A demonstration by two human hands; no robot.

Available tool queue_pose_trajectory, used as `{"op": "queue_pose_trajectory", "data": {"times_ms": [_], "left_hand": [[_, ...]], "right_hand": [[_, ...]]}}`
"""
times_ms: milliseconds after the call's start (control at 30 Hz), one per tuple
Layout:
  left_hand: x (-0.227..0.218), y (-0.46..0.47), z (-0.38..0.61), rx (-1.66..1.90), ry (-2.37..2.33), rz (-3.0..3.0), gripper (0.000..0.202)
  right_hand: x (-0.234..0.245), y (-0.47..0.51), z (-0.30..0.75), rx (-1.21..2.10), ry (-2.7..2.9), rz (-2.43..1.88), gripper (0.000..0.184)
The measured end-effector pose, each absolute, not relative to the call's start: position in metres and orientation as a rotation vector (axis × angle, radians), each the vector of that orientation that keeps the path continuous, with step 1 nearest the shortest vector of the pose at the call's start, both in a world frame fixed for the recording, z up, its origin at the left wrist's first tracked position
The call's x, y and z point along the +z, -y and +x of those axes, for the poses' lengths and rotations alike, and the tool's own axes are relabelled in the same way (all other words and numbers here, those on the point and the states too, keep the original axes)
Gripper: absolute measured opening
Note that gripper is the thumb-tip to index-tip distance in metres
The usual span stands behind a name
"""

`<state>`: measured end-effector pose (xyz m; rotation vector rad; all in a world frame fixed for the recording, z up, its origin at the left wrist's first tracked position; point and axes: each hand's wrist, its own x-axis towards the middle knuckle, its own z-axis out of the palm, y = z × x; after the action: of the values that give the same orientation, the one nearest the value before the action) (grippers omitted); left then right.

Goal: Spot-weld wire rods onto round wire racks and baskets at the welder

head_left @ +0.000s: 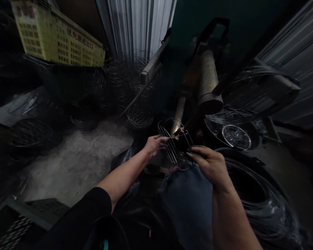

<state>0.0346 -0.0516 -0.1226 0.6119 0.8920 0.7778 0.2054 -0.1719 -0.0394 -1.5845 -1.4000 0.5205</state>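
Between my hands is a round wire rack (172, 152) of thin metal rods with ring-shaped ends, tilted in front of the machine's lower brass-coloured arm (179, 113). My left hand (155, 144) grips its left side, thumb and fingers closed around the rods. On the opposite side, my right hand (210, 161) pinches the rack's edge between thumb and fingers. Part of the rack reaches across the end of the lower arm, but whether they touch I cannot tell. A thicker metal cylinder (208, 80) extends from the machine above it.
A yellow crate (59, 38) stands at the upper left. Stacked wire rings (140, 116) sit on the floor beyond my left hand. Right of me are a tub holding wire parts (236, 135) and a large wire coil (271, 211). A dark crate (39, 211) is at lower left.
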Motion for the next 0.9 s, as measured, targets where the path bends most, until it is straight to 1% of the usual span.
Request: {"op": "queue_pose_trajectory", "data": {"times_ms": [167, 267, 500, 667, 733, 833, 867, 900], "left_hand": [[-0.123, 0.051, 0.039, 0.757, -0.901, 0.565, 0.014], [-0.125, 0.051, 0.039, 0.737, -0.909, 0.544, 0.011], [-0.133, 0.053, 0.040, 0.714, -0.907, 0.525, 0.017], [-0.130, 0.055, 0.040, 0.695, -0.894, 0.516, 0.022], [-0.128, 0.055, 0.039, 0.694, -0.900, 0.498, 0.022], [-0.126, 0.055, 0.038, 0.685, -0.914, 0.439, 0.023], [-0.126, 0.054, 0.038, 0.683, -0.918, 0.412, 0.023], [-0.127, 0.054, 0.038, 0.684, -0.920, 0.383, 0.024]], "right_hand": [[-0.033, 0.163, 0.206, 0.511, 1.416, -1.615, 0.014], [-0.029, 0.159, 0.204, 0.514, 1.413, -1.645, 0.015], [-0.025, 0.160, 0.200, 0.517, 1.362, -1.692, 0.018], [-0.027, 0.162, 0.200, 0.547, 1.308, -1.725, 0.019], [-0.027, 0.169, 0.201, 0.558, 1.244, -1.702, 0.026], [-0.030, 0.182, 0.201, 0.514, 1.089, -1.686, 0.044], [-0.032, 0.187, 0.201, 0.497, 1.048, -1.703, 0.046], [-0.035, 0.190, 0.201, 0.484, 1.020, -1.724, 0.044]]}}
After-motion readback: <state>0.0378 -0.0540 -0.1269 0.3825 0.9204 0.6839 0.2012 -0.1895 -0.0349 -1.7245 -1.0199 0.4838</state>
